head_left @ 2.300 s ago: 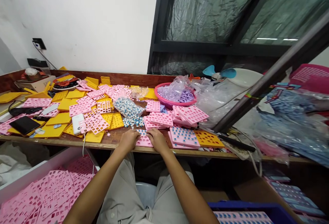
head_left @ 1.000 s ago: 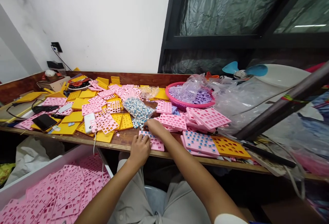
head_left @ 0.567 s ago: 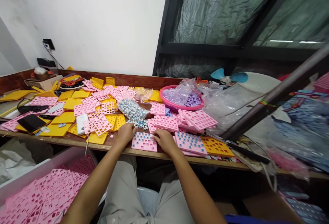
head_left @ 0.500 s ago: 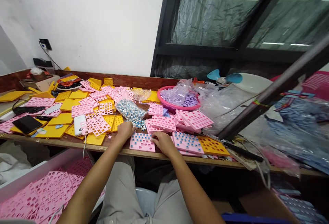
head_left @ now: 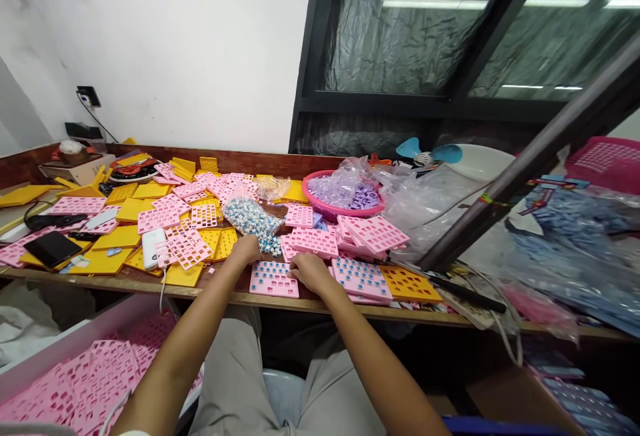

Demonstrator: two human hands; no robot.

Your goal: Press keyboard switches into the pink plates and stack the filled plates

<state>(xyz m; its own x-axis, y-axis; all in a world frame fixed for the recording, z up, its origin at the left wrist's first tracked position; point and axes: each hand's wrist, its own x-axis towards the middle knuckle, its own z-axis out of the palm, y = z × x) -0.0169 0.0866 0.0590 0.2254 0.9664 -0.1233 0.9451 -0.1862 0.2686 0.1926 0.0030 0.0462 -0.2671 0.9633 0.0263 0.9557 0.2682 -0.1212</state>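
A pink grid plate [head_left: 273,279] partly filled with small blue-and-white pieces lies at the front edge of the wooden bench [head_left: 220,289]. My right hand [head_left: 309,271] rests on the plate's right edge, fingers curled and pressing down. Just beyond the plate's top left corner, my left hand [head_left: 247,249] is curled at the loose pile of blue-and-white pieces [head_left: 270,244]. That pile spills from a clear bag [head_left: 245,215]. What the left fingers hold is hidden.
Pink and yellow grid plates [head_left: 165,223] cover the bench to the left, with a phone [head_left: 53,248] and a white power bank [head_left: 149,247]. A filled pink plate [head_left: 361,277], a pink basket [head_left: 340,196] and plastic bags lie right. A metal pole [head_left: 525,163] slants across.
My left hand moved from the plate's near edge up to the loose pile. My right hand came back from the pile to the plate's right edge. The camera has swung about.
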